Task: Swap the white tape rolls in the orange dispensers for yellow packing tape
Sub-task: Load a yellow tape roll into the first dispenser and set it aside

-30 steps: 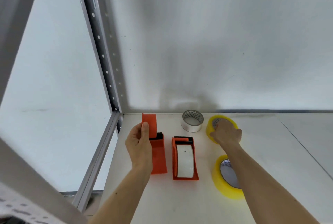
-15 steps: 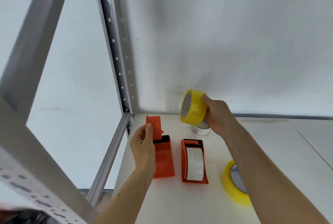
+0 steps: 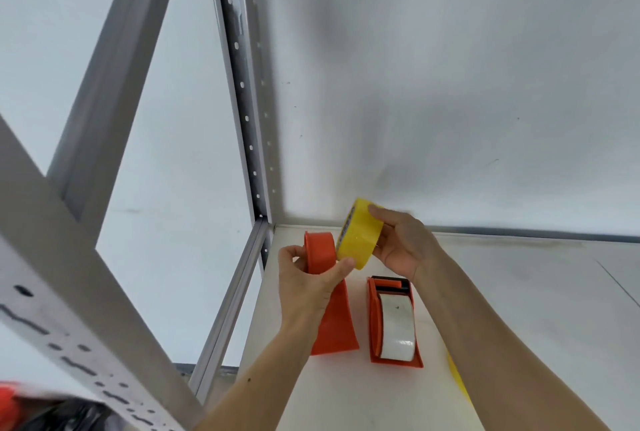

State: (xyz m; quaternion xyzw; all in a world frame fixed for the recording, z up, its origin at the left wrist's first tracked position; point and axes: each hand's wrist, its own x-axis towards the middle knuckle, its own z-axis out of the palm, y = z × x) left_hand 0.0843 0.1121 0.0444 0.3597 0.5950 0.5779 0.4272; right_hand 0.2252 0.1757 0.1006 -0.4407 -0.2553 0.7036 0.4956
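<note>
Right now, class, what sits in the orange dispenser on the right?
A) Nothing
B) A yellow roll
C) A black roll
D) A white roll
D: the white roll fills the right dispenser, while the right hand holds the yellow roll up by the left dispenser.

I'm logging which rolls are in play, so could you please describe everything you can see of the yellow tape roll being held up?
The glossy yellow packing tape roll looks like translucent plastic film wound on a core whose patterned inner face shows at its left rim. It is held in the air on edge, tilted, above the white shelf. The right hand grips it from the right, the left hand's thumb touches its lower edge, and it sits against the raised orange dispenser.
</note>
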